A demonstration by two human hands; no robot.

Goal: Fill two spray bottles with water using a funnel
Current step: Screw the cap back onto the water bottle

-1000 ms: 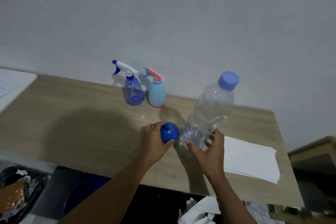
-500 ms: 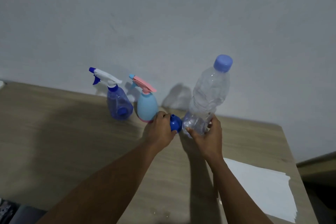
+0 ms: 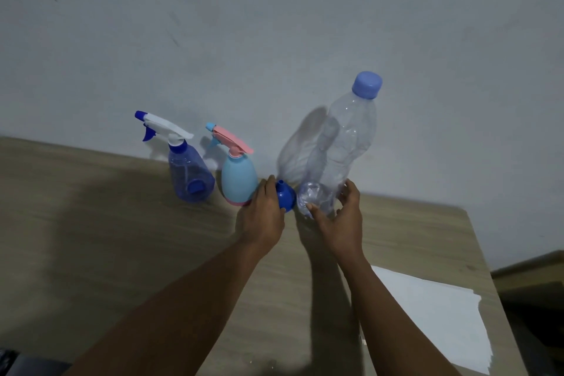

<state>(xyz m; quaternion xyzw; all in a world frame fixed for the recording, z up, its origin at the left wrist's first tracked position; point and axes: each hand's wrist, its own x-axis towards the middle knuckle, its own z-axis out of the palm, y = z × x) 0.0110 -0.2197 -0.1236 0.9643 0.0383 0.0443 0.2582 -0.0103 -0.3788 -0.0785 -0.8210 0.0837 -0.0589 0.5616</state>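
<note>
Nearest the camera, white paper sheets (image 3: pixel 433 317) lie flat on the desk (image 3: pixel 91 253) by its right edge; thin, matte, absorbent. Desk surface: pale wood-grain laminate, smooth.

Mid-desk, left hand (image 3: pixel 262 220) is closed around the blue funnel (image 3: pixel 285 198), a smooth hard-plastic cone, spout up, rim apparently down near the surface. Right hand (image 3: pixel 341 223) grips the base of the water bottle (image 3: pixel 338 149) with thumb and fingers curled around it. Bottle: thin clear ribbed plastic, tall and narrow, slightly tilted, lilac screw cap (image 3: pixel 367 84) on. Water level not readable.

Behind, near the wall (image 3: pixel 274 24): translucent blue spray bottle (image 3: pixel 190 177), conical, white-and-blue trigger; just beside it the opaque light-blue spray bottle (image 3: pixel 239 180), egg-shaped, pink trigger. Both trigger heads are on, so filling has not begun.

Risks (judgement):
- Tall bottle held only at its base; likely top-heavy if full, could tip toward the wall or the sprayers.
- Thin walls flex; a squeeze after uncapping would push water out over desk and paper.
- Left knuckles sit close to the egg-shaped bottle; a nudge could topple it into its neighbour.
- Funnel seated loosely in a narrow neck may tilt and overflow, and the opaque bottle hides its fill level.
</note>
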